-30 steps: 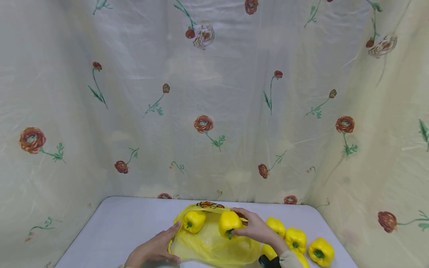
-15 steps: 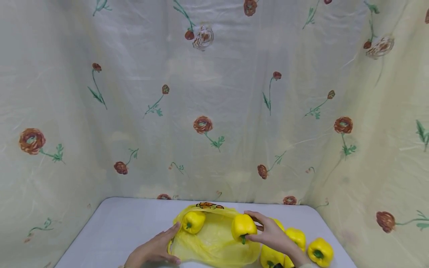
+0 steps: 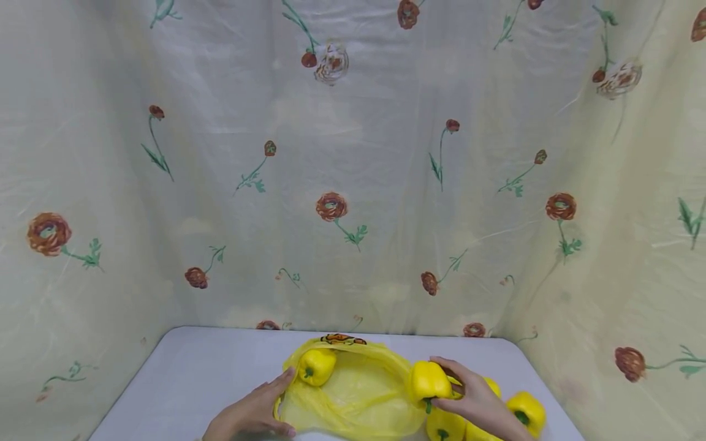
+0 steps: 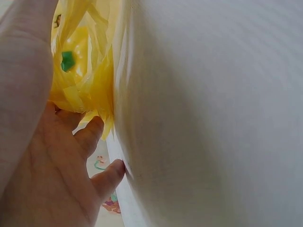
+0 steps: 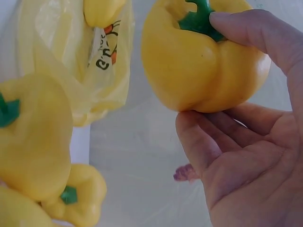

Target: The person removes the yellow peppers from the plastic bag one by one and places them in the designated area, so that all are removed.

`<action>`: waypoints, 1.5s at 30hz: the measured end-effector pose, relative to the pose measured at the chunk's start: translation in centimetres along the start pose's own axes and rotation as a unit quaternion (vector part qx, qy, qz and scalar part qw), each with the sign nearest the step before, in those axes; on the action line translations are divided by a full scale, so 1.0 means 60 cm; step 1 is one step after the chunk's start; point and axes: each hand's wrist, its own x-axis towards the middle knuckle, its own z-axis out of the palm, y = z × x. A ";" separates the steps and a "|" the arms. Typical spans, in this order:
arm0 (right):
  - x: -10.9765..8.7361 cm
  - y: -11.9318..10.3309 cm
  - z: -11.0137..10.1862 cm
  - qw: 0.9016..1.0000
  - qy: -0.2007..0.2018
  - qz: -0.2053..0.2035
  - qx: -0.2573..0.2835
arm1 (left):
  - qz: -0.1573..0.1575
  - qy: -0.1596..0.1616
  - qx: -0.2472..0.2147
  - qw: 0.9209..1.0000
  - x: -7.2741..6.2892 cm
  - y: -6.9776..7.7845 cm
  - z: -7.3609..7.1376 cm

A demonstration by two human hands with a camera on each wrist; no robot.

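My right hand (image 3: pixel 475 395) grips a yellow bell pepper (image 3: pixel 428 382) with a green stem, just beyond the right edge of a thin yellow plastic bag (image 3: pixel 353 395). In the right wrist view the thumb presses by the stem of that bell pepper (image 5: pixel 203 61) and the fingers support its other end. Inside the bag's left part lies another yellow bell pepper (image 3: pixel 317 367). With fingers extended, my left hand (image 3: pixel 248 409) rests against the bag's left side. The left wrist view shows its fingertips (image 4: pixel 90 132) right at the bag's yellow film (image 4: pixel 83 97).
Several more yellow bell peppers (image 3: pixel 447 425) lie right of the bag, partly behind the right hand and forearm; one (image 3: pixel 526 411) sits farthest right. They rest on a white table (image 3: pixel 204 367). A flower-printed curtain (image 3: pixel 353 147) encloses its back and sides.
My right hand has carried the bell pepper rightward, from over the bag to beyond its right edge. The left hand and the bell pepper in the bag have stayed nearly still.
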 end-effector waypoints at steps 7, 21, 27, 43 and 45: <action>-0.017 0.009 -0.014 1.000 0.017 0.001 -0.024 | 0.010 -0.001 0.004 1.000 -0.004 0.002 -0.002; -0.062 0.046 -0.039 0.997 0.048 0.018 -0.057 | -0.002 -0.005 -0.001 1.000 -0.003 0.006 0.000; -0.088 0.059 -0.054 0.998 0.047 0.030 -0.027 | -0.006 -0.004 -0.004 1.000 -0.005 0.008 -0.001; -0.126 0.108 -0.104 0.982 0.108 0.145 -0.051 | 0.018 0.013 0.008 1.000 -0.005 -0.002 0.001; -0.128 0.119 -0.112 0.980 0.108 0.161 -0.047 | 0.014 0.010 0.007 1.000 -0.005 -0.001 0.002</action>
